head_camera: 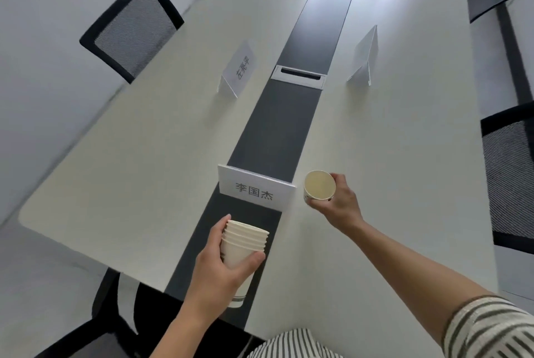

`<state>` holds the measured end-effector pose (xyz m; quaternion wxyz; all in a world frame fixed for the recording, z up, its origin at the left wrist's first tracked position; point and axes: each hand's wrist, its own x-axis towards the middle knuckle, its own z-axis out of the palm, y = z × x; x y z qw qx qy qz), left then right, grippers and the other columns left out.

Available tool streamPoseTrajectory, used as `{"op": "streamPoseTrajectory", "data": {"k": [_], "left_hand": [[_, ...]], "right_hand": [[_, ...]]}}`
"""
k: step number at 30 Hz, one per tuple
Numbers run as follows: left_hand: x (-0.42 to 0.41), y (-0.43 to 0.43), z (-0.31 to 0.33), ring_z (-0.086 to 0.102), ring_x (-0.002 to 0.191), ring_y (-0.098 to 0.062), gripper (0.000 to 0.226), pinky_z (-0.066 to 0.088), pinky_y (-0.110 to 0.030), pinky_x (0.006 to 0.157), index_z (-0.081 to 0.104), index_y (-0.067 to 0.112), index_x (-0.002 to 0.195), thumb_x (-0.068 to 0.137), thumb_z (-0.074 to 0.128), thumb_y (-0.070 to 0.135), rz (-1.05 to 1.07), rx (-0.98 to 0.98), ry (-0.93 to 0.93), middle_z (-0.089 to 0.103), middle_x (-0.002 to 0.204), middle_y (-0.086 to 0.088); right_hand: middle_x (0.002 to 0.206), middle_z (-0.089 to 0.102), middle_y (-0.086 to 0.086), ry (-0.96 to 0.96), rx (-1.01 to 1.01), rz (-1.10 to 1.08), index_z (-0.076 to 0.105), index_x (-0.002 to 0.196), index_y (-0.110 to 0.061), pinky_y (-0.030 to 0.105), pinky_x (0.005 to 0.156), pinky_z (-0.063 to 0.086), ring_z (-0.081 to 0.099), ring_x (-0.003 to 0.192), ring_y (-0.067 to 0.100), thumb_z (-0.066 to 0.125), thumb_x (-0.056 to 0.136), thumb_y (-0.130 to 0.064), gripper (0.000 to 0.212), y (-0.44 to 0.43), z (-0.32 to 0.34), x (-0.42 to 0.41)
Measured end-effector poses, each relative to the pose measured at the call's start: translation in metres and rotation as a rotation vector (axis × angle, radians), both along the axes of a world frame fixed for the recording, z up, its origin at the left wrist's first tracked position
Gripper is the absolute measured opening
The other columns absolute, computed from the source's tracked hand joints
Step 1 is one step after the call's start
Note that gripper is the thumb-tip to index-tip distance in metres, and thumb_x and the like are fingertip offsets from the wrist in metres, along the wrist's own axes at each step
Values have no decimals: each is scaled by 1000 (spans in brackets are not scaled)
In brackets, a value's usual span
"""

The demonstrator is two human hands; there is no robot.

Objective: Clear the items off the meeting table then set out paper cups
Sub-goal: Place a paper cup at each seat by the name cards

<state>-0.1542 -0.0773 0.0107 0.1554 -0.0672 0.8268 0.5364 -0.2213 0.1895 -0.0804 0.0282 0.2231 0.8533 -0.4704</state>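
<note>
My left hand (218, 266) grips a stack of several nested white paper cups (244, 245) over the near end of the table's dark centre strip (274, 132). My right hand (339, 198) holds a single paper cup (319, 185), its mouth tilted toward me, just above the white meeting table (390, 155) to the right of the nearest name card (255, 191).
More folded name cards stand on the table: one at the left (238, 70), one at the right (364, 57), others at the far end. A cable hatch (299, 76) sits in the strip. Black mesh chairs stand at the left (131, 29) and right (510, 175).
</note>
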Motion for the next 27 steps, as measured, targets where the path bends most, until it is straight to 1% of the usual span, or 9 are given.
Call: {"op": "streamPoseTrajectory", "data": {"k": [6,10,12,14,17,20,22,24,27], "left_hand": [[-28,-4,-14,59,91,6,79,53,-12,68,39,39,133,68,83,32,-3,-27,-63,61,104,17],[-39,3,-16,57,90,9,80,50,-7,65,38,38,134,68,82,31,-39,-39,-75,59,105,18],[-45,9,-17,57,90,9,80,51,-9,65,37,38,134,68,82,33,-64,-43,-69,58,105,19],[-50,16,-14,57,90,9,80,53,-14,65,36,40,133,68,82,33,-100,-39,-58,58,105,19],[-54,28,-9,59,93,4,81,55,-17,67,37,41,132,66,83,33,-180,-16,-32,60,107,17],[-52,43,-1,60,96,-7,79,54,-14,71,40,40,130,65,85,33,-308,-7,19,59,108,15],[-46,54,5,58,98,-7,78,56,-19,74,41,44,126,63,86,34,-420,-14,59,58,106,20],[-38,66,12,57,101,-5,77,55,-24,80,42,46,125,62,85,34,-527,-26,96,57,108,22],[-21,84,19,54,106,-7,80,52,-31,90,40,47,127,61,84,38,-676,-73,155,56,112,22]], "right_hand": [[95,63,-3,-134,56,-7,49,109,-25,29,68,44,61,87,24,81,67,-34,54,7,-37,1],[100,63,-3,-149,67,-18,52,113,-20,29,76,47,62,93,20,81,67,-28,55,11,-47,1],[104,64,-1,-177,74,-10,51,115,-20,32,80,50,61,95,19,81,66,-30,58,14,-47,1],[105,64,1,-197,88,-12,51,119,-18,31,81,50,61,95,18,80,68,-30,60,18,-44,6],[105,65,0,-157,92,-70,55,117,-15,28,81,50,62,92,15,76,74,-26,49,22,-28,18],[92,70,-4,-91,-47,-158,65,102,-17,33,79,56,66,83,13,72,80,-24,24,20,7,38],[81,72,0,-45,-205,-166,69,91,-18,31,71,56,69,79,18,72,82,-24,12,17,36,58],[79,73,9,-6,-327,-144,71,87,-15,26,62,52,70,75,22,72,83,-23,8,13,66,83],[76,72,12,21,-450,-138,73,86,-11,22,53,46,65,65,15,72,85,-22,12,12,95,120]]}}
